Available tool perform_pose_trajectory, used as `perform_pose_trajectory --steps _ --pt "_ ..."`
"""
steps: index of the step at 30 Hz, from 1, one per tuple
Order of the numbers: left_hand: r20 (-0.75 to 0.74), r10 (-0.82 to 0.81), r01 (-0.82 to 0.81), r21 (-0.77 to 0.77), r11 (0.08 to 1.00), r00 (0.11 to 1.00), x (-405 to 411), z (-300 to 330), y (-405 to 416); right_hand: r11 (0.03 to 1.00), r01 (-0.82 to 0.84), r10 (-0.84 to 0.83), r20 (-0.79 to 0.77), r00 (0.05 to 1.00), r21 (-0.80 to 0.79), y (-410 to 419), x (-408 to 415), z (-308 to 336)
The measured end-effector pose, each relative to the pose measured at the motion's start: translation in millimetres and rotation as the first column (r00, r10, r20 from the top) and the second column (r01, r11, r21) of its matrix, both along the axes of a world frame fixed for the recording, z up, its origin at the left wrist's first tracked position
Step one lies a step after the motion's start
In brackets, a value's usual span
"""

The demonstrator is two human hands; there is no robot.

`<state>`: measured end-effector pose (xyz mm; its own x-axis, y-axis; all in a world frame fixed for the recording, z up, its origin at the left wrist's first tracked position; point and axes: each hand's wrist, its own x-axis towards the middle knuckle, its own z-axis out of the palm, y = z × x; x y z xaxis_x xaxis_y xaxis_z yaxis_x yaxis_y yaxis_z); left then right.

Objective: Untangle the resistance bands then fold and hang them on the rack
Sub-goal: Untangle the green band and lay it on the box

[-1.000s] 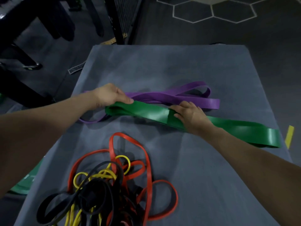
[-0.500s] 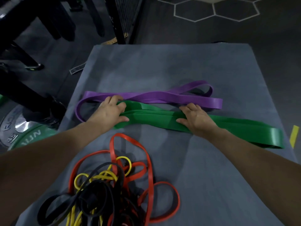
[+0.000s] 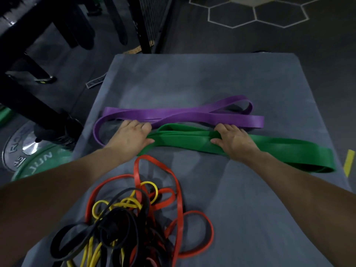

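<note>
Grey matting (image 3: 240, 218) covers the raised surface where the bands lie, with dark gym flooring around it. On the left hand (image 3: 131, 136) the fingers curl over the near-left end of the green band (image 3: 279, 149) and the thumb presses against its folded layers, so the hand grips that end. The right hand (image 3: 234, 140) has its fingers bent over the band's far edge and its thumb tucked at the near edge, clasping the stacked green layers around the middle of the band. Between the two hands the green band lies flat in several layers; past the right hand it runs on to a folded end near the right edge of the matting. Just behind it, touching or nearly so, lies the purple band (image 3: 173, 113), doubled lengthwise with a loop curling round beside the left hand. Nearer the person sits a tangled heap of red, yellow and black bands (image 3: 134, 218), well apart from the hands. Off the left edge, on the floor, rests a green weight plate (image 3: 32, 162) beneath dark equipment legs.
</note>
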<state>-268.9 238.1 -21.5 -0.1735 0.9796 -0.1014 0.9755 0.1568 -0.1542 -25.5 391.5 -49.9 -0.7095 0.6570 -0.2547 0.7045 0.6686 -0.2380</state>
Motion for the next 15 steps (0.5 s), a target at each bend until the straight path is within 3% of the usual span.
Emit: perform_pose_trajectory --steps 2,4,6,8,12,15 --pt "0.182 0.061 -0.061 -0.007 0.998 0.981 -9.4 4.5 2.7 1.000 -0.014 0.014 -0.032 0.999 0.000 1.8 2.9 2.1" --pt "0.465 0.189 -0.137 -0.144 0.980 0.865 -22.1 11.3 6.1 1.000 -0.029 0.028 -0.063 0.998 -0.003 3.7 4.3 5.2" --pt "0.537 0.248 -0.125 -0.255 0.959 0.806 -29.4 12.1 14.1 0.998 -0.058 0.059 -0.047 0.997 0.012 5.7 3.7 5.2" --pt "0.427 0.264 -0.129 -0.321 0.938 0.865 -29.9 6.0 25.5 0.998 -0.059 0.060 -0.022 0.998 0.019 6.2 1.2 2.4" --pt "-0.003 0.166 -0.157 -0.340 0.927 0.986 -22.3 -9.4 46.2 0.990 -0.048 0.046 0.019 0.999 0.130 10.6 0.3 -10.1" --pt "-0.071 0.166 -0.180 -0.326 0.928 0.984 -12.4 -19.3 38.7 0.982 -0.019 0.021 -0.007 1.000 0.190 9.5 2.2 -13.6"
